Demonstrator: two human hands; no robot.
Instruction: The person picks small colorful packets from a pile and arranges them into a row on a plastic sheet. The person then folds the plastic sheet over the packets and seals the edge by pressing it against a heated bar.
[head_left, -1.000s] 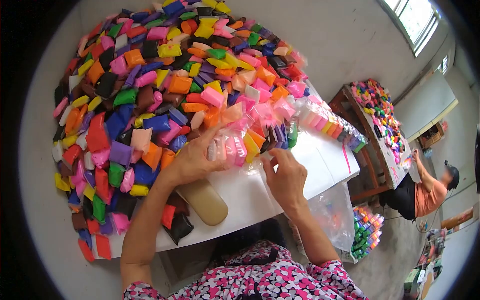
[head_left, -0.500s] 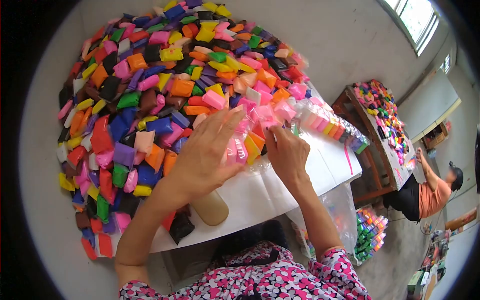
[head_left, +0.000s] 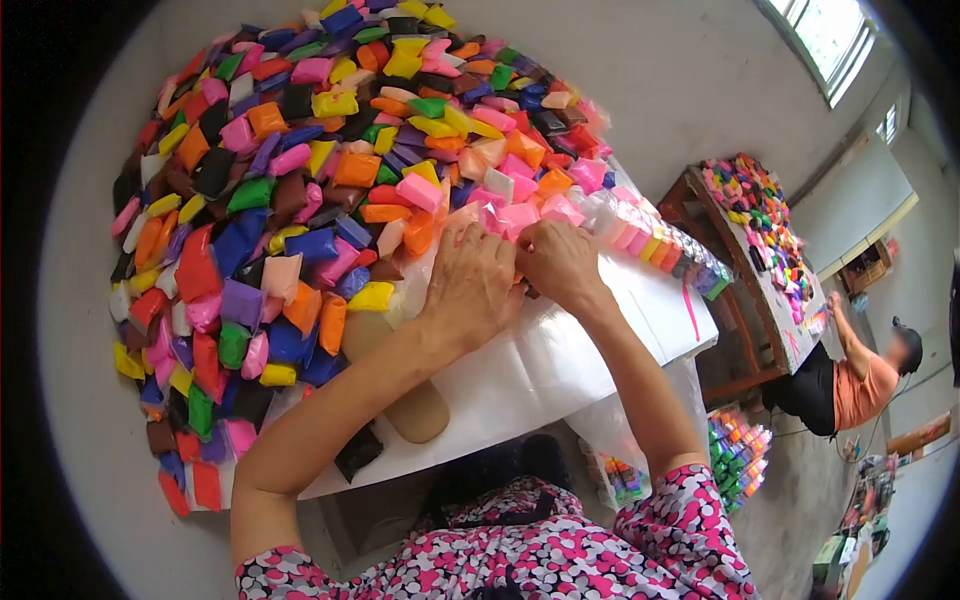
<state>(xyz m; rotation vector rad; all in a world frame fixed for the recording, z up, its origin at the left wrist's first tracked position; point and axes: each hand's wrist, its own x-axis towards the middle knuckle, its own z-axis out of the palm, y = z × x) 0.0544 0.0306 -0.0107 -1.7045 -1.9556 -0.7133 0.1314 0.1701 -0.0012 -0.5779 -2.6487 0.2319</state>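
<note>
My left hand [head_left: 472,288] and my right hand [head_left: 562,264] are close together over the white table top [head_left: 530,370]. Fingers on both are curled and pinched at the near edge of a clear plastic bag [head_left: 492,215] with pink packets in it. Much of the bag is hidden behind the knuckles. Dark bits show between the hands, too small to name. Left of my hands spreads a large heap of small soft packets [head_left: 310,245] in many colours. Beneath my left forearm lies a tan, rounded, flat object [head_left: 418,412], partly covered.
A row of filled clear bags [head_left: 650,243] lies along the table's right side. Below that edge hang a clear plastic sheet [head_left: 640,400] and stacked colourful packs [head_left: 738,455]. Further right, a person [head_left: 862,385] sits at another packet-covered table [head_left: 745,250].
My left hand has gone from spread fingers to curled ones and moved right, nearer my right hand. Both have closed in on the bag's near edge. The view has shifted slightly.
</note>
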